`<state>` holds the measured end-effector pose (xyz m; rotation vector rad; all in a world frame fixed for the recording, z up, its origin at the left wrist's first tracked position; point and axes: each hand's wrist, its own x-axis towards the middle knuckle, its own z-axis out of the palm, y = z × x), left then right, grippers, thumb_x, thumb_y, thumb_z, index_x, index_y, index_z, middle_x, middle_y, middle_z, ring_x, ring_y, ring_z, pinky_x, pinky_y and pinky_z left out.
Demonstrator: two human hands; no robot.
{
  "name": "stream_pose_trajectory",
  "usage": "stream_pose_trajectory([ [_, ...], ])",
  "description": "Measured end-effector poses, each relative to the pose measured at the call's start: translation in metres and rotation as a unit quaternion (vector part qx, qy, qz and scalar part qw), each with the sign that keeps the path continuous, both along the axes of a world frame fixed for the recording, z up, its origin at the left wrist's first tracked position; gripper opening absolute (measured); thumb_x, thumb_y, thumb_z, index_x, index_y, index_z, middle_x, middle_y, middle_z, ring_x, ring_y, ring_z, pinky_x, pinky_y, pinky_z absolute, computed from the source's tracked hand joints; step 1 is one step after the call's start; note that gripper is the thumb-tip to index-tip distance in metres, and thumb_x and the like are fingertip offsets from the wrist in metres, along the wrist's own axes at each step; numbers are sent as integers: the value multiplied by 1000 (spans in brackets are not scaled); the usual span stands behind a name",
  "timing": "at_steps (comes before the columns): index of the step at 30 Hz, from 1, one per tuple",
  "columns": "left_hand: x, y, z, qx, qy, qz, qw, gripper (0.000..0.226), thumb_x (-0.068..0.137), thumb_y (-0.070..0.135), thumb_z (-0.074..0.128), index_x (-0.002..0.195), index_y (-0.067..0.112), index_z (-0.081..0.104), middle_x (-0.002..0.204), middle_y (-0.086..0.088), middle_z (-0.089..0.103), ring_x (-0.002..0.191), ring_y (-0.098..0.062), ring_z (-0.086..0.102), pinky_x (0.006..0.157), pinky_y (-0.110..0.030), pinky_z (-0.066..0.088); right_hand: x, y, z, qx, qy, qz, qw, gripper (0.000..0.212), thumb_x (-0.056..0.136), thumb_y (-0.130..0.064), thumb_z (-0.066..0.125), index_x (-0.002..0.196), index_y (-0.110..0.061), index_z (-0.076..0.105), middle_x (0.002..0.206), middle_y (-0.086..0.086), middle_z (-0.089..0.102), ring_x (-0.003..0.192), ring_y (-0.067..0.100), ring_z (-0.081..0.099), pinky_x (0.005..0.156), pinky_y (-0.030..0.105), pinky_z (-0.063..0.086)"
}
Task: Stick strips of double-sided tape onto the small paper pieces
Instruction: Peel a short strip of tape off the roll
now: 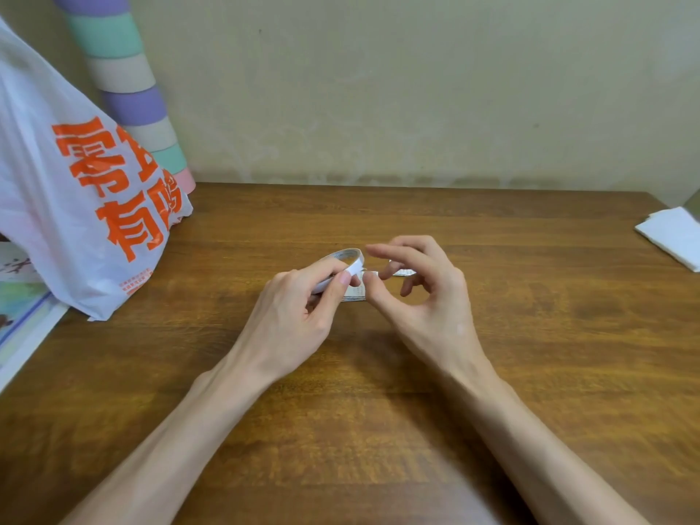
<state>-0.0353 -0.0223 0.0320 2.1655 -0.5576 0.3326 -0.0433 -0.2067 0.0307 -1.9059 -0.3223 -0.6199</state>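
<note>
My left hand (303, 301) grips a thin white roll of double-sided tape (346, 257), thumb on its loose white end, held just above the wooden table (378, 430). A small printed paper piece (358, 291) lies flat on the table right under the roll. My right hand (420, 293) hovers beside it with fingers curled; its thumb tip presses on the paper's right edge near the tape's end. A second small paper piece (403, 272) lies behind my right fingers, mostly hidden.
A white plastic bag with orange characters (75, 191) stands at the left, with a striped pastel roll (128, 89) leaning on the wall behind it. Printed sheets (19, 312) lie at the left edge. Folded white paper (674, 233) sits at the far right.
</note>
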Motion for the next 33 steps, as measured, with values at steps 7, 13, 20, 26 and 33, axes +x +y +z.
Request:
stream_pose_trajectory([
  [7, 1, 3, 0, 8, -6, -10, 1000, 24, 108, 35, 49, 97, 27, 69, 64, 2, 58, 53, -21, 52, 51, -35, 39, -4, 4, -4, -96, -64, -18, 993, 14, 88, -15, 81, 102, -16, 83, 110, -3, 72, 98, 8, 68, 76, 12, 41],
  [13, 3, 6, -2, 27, 6, -26, 999, 28, 107, 38, 47, 100, 28, 72, 70, -1, 67, 61, -23, 61, 60, -36, 47, -2, -2, 6, -21, 42, 50, 998, 4, 88, -19, 84, 91, -21, 82, 102, -6, 66, 84, 12, 66, 66, 21, 46],
  [20, 2, 3, 2, -2, 21, -22, 1000, 28, 107, 33, 49, 91, 22, 69, 68, 0, 65, 62, -22, 59, 63, -37, 47, -5, 4, 7, -26, 52, 31, 998, 6, 92, -14, 79, 88, -16, 77, 94, -5, 57, 81, 1, 53, 70, 14, 39],
  [26, 2, 0, 15, -178, 178, -122, 960, 35, 110, 26, 49, 78, 21, 61, 70, 5, 38, 71, -9, 37, 70, -20, 36, -6, 16, 1, 25, 0, 24, 999, 4, 97, -14, 73, 92, -15, 74, 101, 2, 48, 93, 12, 48, 88, 22, 42],
  [33, -2, 2, 17, -232, 217, -98, 943, 35, 109, 38, 50, 88, 18, 69, 68, 2, 33, 71, -13, 33, 70, -25, 34, -6, 10, 4, 195, 84, 104, 972, 21, 95, -22, 75, 116, -20, 79, 125, -2, 65, 121, 24, 64, 105, 52, 52],
])
